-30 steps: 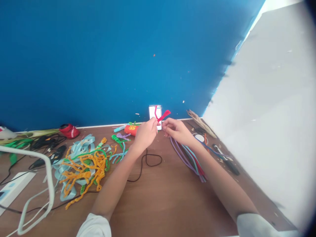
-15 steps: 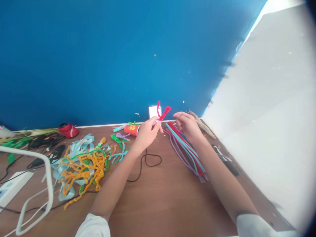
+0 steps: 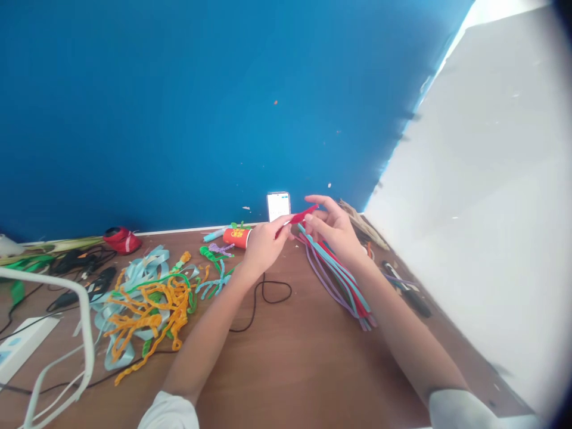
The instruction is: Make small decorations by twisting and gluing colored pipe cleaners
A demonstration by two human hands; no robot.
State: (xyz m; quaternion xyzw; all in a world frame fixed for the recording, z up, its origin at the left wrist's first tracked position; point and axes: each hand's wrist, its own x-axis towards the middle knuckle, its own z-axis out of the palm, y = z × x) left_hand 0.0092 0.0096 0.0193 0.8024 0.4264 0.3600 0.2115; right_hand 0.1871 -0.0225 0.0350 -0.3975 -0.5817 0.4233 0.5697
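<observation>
My left hand [image 3: 264, 241] is closed around a bent red pipe cleaner [image 3: 304, 214], which sticks out to the right from between thumb and fingers. At its free end, my right hand [image 3: 334, 229] has its thumb and fingers about the red strand, with the index finger stretched out above it. Below my right hand, a bundle of long pipe cleaners [image 3: 337, 277] in light blue, red and purple lies on the brown table [image 3: 286, 369]. Behind my left hand a phone [image 3: 278, 205] with a lit screen leans against the blue wall.
A red paper cup [image 3: 236, 238] lies on its side left of my hands. Orange twisted pipe cleaners [image 3: 170, 304] and pale blue ribbon [image 3: 118, 351] are heaped at left. A black cable [image 3: 254, 307] curls mid-table. A white frame [image 3: 89, 333] and power strip [image 3: 27, 345] stand at far left.
My right hand has moved left to the free end of the red pipe cleaner. The red pipe cleaner has tipped from pointing upward to nearly level.
</observation>
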